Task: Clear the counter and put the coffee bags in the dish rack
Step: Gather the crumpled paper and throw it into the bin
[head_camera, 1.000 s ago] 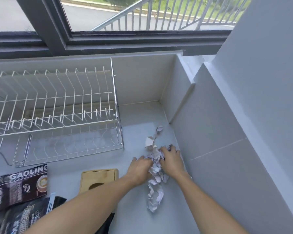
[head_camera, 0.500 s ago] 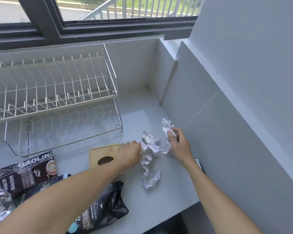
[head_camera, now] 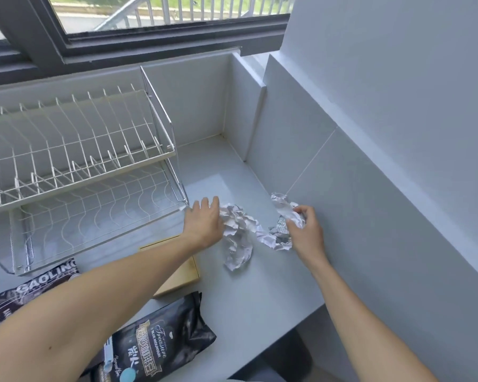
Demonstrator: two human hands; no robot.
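Observation:
Crumpled white paper (head_camera: 239,235) lies in a strip on the grey counter (head_camera: 260,304) near the right wall. My left hand (head_camera: 204,224) rests against its left end with the fingers spread. My right hand (head_camera: 304,230) pinches the paper's right end, lifting a wad (head_camera: 283,205). A dark coffee bag (head_camera: 160,346) lies at the counter's front edge. A second bag marked GAOLING (head_camera: 39,285) lies to its left, partly under my left forearm. The white two-tier wire dish rack (head_camera: 75,166) stands at the back left with nothing in it.
A flat wooden box (head_camera: 177,274) sits between the rack and the front bag, half hidden by my left arm. Tiled walls close off the counter at the back and right. The counter's edge (head_camera: 282,334) drops off at the lower right. A window runs above the rack.
My hands have drawn apart, stretching the crumpled paper out into a strip. My left hand's fingers have opened. The view has tilted down, showing more of the front bag.

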